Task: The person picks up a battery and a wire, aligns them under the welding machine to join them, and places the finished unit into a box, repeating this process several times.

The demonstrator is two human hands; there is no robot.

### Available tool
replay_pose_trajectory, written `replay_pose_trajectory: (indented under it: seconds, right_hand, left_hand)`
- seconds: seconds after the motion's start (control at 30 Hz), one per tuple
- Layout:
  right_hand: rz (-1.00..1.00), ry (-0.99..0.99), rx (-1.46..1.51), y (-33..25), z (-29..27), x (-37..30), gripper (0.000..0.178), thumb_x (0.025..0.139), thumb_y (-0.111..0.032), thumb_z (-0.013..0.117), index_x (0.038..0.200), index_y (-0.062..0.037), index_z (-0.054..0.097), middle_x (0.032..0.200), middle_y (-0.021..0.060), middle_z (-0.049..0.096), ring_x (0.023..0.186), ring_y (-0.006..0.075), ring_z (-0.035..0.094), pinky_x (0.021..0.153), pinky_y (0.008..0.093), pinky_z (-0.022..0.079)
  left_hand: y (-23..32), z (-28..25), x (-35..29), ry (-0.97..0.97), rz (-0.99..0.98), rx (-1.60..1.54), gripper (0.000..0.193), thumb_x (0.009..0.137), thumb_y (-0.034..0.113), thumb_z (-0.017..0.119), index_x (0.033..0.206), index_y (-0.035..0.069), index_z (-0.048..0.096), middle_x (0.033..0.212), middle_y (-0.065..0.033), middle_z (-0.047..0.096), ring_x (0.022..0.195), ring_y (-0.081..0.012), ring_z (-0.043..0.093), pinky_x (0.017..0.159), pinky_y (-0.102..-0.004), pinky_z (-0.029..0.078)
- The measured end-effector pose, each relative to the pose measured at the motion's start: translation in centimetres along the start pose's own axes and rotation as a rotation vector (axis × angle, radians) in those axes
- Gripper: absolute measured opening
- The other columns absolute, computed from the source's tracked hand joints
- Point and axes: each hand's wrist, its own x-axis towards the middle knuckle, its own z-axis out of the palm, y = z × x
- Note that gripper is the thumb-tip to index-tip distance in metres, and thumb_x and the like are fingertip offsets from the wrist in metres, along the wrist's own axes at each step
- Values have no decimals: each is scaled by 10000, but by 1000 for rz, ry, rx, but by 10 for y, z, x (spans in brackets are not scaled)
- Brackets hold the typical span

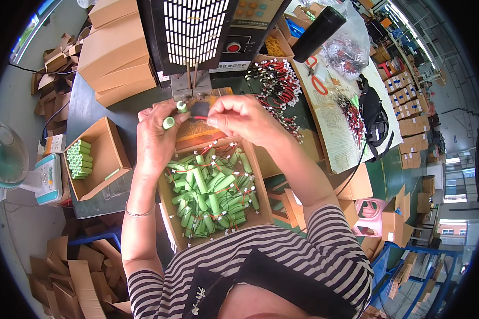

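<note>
My left hand (pixel 157 133) is closed round green cylindrical battery cells (pixel 168 123); two pale ends show, one beside the thumb and one near the machine's rods. My right hand (pixel 239 119) pinches a thin red wire (pixel 199 117) whose tip reaches toward the cells. Both hands are over an orange-brown work plate (pixel 197 130), just below two thin metal rods (pixel 192 77) of a black bench machine (pixel 159 48). Directly below the hands stands a cardboard box (pixel 261 199) heaped with green cells (pixel 213 183) that have red and black wires with white connectors.
An open cardboard box (pixel 117 143) on the left holds a stack of bare green cells (pixel 80 159). Wire leads (pixel 277 85) lie piled right of the machine. Red-handled scissors (pixel 316 80) and a black bag (pixel 375 119) are on the right-hand table. A fan (pixel 8 159) stands far left.
</note>
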Motion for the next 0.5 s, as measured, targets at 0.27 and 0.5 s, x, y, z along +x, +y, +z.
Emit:
replay_pose_trajectory:
  seconds: [0.27, 0.5]
  right_hand:
    - [41, 156, 405, 10, 8, 10, 84, 845, -82, 628, 836, -21, 572, 606, -45, 461, 488, 8, 348, 415, 184, 243]
    - [-49, 248, 268, 9, 13, 9, 68, 830, -45, 638, 810, -19, 578, 644, -46, 516, 496, -7, 399, 412, 170, 290]
  left_hand:
    - [0, 6, 12, -37, 108, 131, 144, 742, 84, 687, 883, 84, 656, 743, -74, 590, 731, -249, 467, 773, -329, 367]
    - [1, 5, 13, -57, 128, 100, 153, 749, 82, 678, 899, 91, 654, 743, -71, 591, 732, -249, 463, 778, -331, 370]
